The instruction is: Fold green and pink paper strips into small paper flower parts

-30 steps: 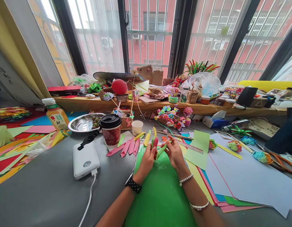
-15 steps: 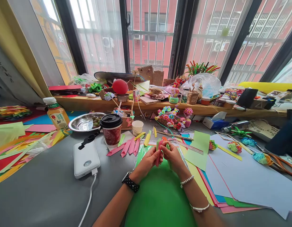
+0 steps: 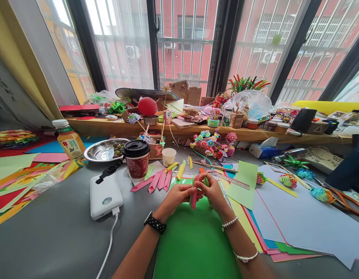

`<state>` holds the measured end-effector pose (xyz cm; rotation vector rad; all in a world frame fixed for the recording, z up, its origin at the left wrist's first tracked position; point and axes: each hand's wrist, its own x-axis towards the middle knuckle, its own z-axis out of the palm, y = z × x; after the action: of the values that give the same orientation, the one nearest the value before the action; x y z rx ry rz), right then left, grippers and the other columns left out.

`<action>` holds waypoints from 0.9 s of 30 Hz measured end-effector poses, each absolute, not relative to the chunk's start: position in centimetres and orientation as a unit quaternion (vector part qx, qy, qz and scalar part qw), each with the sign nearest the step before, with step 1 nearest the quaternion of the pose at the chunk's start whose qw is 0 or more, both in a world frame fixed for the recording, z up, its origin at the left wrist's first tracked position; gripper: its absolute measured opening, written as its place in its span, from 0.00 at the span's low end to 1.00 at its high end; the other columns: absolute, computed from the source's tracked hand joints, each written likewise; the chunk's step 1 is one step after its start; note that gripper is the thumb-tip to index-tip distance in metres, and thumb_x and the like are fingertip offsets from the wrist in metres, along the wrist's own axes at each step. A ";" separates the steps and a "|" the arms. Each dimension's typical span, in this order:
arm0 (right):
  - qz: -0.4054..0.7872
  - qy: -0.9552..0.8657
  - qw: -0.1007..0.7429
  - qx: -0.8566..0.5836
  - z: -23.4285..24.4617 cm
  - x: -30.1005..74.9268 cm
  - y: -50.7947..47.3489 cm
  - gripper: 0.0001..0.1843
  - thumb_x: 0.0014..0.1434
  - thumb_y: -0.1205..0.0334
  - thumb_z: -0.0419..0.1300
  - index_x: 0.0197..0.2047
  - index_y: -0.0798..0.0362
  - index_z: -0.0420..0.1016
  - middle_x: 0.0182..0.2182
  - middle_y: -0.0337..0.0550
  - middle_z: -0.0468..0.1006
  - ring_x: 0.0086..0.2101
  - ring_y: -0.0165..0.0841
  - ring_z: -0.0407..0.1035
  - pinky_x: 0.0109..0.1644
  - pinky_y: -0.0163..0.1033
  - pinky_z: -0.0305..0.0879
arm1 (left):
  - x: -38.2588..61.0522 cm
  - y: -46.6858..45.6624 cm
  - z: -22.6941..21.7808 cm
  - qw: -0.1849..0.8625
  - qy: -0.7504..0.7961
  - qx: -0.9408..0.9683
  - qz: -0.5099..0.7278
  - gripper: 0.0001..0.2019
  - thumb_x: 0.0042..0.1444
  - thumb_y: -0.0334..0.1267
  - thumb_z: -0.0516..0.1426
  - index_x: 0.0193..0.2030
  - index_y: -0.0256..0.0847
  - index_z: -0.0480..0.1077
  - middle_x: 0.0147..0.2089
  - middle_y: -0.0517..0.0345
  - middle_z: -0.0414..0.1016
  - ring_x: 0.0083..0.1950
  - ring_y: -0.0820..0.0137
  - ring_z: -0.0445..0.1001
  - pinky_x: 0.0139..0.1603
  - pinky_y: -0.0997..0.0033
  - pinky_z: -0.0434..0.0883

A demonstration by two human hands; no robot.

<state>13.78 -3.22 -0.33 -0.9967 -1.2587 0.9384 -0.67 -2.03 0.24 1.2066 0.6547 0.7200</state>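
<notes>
Both hands meet above a green mat (image 3: 194, 244) on the table. Between the fingertips of my left hand (image 3: 181, 193) is a bundle of folded pink and green paper (image 3: 193, 199), standing on edge with its layers fanned a little. My right hand (image 3: 211, 190) pinches the same bundle from the other side. Some green paper (image 3: 206, 181) shows behind the right fingers; how it joins the bundle is hidden. Just beyond the left hand lie several folded pink paper strips (image 3: 160, 180) and a few yellow ones (image 3: 181, 170).
At left stand a white power bank (image 3: 105, 195) with a cable, a lidded coffee cup (image 3: 137, 161), a metal bowl (image 3: 94, 149) and a juice bottle (image 3: 69, 141). On the right are stacked paper sheets (image 3: 307, 221), a ruler (image 3: 234, 181), paper flowers (image 3: 288, 181) and orange-handled scissors (image 3: 346, 201).
My left hand has shifted slightly left and its fingers have straightened along the paper. More of the bundle's lower edge shows now. The right hand stays nearly in place.
</notes>
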 end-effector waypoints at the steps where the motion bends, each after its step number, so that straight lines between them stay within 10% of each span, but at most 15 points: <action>1: 0.395 -0.547 0.598 -0.433 -0.3 13.8 -3.2 0.12 0.43 0.56 0.63 0.25 0.52 0.65 0.24 0.34 0.66 0.25 0.27 0.59 0.30 0.32 0.57 | -0.8 -2.0 0.2 0.715 0.296 0.545 0.323 0.17 0.44 0.45 0.59 0.36 0.34 0.74 0.32 0.50 0.76 0.38 0.64 0.74 0.43 0.64 0.67; 27: 0.498 -0.395 0.658 -0.404 -0.3 13.6 -2.8 0.15 0.48 0.55 0.57 0.39 0.53 0.67 0.17 0.28 0.58 0.13 0.19 0.42 0.14 0.29 0.40 | 0.2 -2.0 0.0 0.691 0.359 0.503 0.375 0.17 0.39 0.48 0.61 0.30 0.34 0.70 0.26 0.59 0.67 0.29 0.73 0.67 0.27 0.76 0.61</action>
<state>13.59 -2.78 -0.30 -0.9154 -0.8945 1.1287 0.21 -2.04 -0.03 1.1241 0.8019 0.8391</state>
